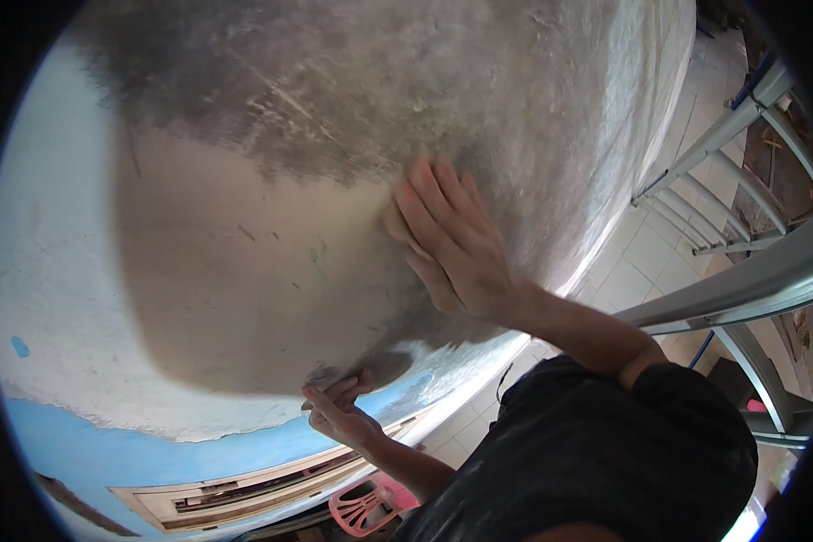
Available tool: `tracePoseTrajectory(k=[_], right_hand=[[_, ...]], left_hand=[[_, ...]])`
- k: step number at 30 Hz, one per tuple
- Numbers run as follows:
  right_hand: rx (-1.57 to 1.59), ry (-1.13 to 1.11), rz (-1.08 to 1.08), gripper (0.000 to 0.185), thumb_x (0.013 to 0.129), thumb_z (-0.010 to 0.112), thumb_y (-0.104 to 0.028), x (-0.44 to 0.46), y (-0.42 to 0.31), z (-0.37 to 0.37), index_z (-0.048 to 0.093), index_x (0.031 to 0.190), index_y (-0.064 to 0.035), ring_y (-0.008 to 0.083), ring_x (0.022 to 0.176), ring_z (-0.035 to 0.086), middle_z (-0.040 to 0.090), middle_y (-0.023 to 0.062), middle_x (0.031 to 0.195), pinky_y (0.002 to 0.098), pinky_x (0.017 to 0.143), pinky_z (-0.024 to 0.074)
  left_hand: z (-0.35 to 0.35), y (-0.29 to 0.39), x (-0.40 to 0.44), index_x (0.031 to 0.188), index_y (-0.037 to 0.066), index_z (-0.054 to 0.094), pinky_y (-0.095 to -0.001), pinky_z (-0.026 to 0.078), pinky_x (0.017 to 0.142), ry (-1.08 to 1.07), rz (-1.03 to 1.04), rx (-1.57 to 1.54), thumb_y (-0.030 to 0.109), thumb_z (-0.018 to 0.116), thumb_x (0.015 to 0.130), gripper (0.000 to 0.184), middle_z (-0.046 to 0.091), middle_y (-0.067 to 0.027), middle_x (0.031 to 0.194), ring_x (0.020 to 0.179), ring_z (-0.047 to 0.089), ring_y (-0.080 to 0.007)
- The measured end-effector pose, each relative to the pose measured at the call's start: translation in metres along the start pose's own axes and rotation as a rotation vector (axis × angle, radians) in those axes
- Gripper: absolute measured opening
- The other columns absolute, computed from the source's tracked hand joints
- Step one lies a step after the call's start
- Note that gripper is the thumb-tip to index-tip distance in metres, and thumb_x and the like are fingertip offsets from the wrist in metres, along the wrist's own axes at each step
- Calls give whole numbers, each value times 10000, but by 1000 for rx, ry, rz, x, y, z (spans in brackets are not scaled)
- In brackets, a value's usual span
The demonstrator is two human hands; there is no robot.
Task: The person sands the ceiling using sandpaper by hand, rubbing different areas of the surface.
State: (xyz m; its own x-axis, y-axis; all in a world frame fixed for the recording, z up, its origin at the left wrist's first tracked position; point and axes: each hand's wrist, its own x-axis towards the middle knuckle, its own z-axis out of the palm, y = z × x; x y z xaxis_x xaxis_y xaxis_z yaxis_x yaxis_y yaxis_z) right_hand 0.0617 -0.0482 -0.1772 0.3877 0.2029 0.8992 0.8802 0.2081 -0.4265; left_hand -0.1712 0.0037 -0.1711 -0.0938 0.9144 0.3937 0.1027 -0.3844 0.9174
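Observation:
A large plastered wall [217, 271] fills the view, with a smooth beige-grey patch, rough darker grey above it and white around its edge. My right hand [452, 239] lies flat against it at the patch's right edge, fingers stretched out and slightly blurred. Whether anything is under that palm is hidden. Lower down, my left hand [339, 417] is close to the patch's bottom edge with its fingers bent together. Something thin and greyish shows at those fingertips, too small to name.
A metal ladder [686, 312] stands at the right over a pale tiled floor [625, 271]. A pink plastic chair [366, 510] is below my left arm. Blue paint [190, 461] and a wooden-framed opening [154, 508] border the wall's lower left.

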Motion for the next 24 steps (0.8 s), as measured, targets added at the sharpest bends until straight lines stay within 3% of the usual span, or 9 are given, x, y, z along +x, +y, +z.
tracePoseTrajectory(k=[3,6,9,12,15,18,21,24], right_hand=[[-43,18,-33,535,916,507,-239,35,-4,-5,396,1357,44,406,1366,247,322,277,1427,509,1100,177],[44,8,71,589,881,559,-302,-2,-13,4,395,1379,-34,349,1350,305,334,185,1451,496,1084,236],[29,-68,87,621,865,578,-328,-32,-11,3,392,1383,-41,346,1346,309,323,176,1458,487,1090,232],[3,-19,30,573,886,557,-296,-6,-4,1,401,1379,-47,319,1358,301,343,160,1453,465,1102,220],[-68,32,-89,457,938,478,-217,24,4,0,453,1329,18,369,1358,289,385,224,1410,488,1112,174],[10,45,-1,437,910,517,-192,-8,-2,4,478,1322,-50,276,1360,311,405,127,1423,450,1108,215],[19,6,26,436,896,548,-179,-38,2,10,493,1306,-43,282,1354,321,405,130,1422,456,1105,222],[29,49,-7,457,885,571,-165,3,-2,2,483,1314,-34,277,1359,312,398,128,1428,459,1109,217]], left_hand=[[0,-1,-1,544,-67,590,-341,581,533,3,-12,-4,486,470,933,686,547,-141,434,385,580,-224],[0,3,0,540,-66,587,-336,582,536,-24,-2,4,484,470,934,686,549,-140,436,387,582,-224],[2,2,1,540,-67,586,-333,581,534,-22,11,0,483,466,935,688,550,-141,436,394,589,-227],[-1,1,0,538,-67,584,-327,577,523,-11,7,12,487,462,936,693,549,-144,434,398,594,-231],[2,0,-1,534,-69,580,-326,576,515,-1,-3,10,490,461,935,698,545,-145,430,394,592,-235],[2,4,0,531,-69,577,-333,580,521,1,-1,-3,491,465,933,698,542,-146,427,388,588,-236],[6,4,0,530,-71,575,-341,584,527,11,-4,-18,493,465,932,701,539,-145,424,387,586,-235],[6,7,-1,527,-71,574,-348,585,522,16,1,-7,495,462,933,706,534,-140,419,384,582,-231]])
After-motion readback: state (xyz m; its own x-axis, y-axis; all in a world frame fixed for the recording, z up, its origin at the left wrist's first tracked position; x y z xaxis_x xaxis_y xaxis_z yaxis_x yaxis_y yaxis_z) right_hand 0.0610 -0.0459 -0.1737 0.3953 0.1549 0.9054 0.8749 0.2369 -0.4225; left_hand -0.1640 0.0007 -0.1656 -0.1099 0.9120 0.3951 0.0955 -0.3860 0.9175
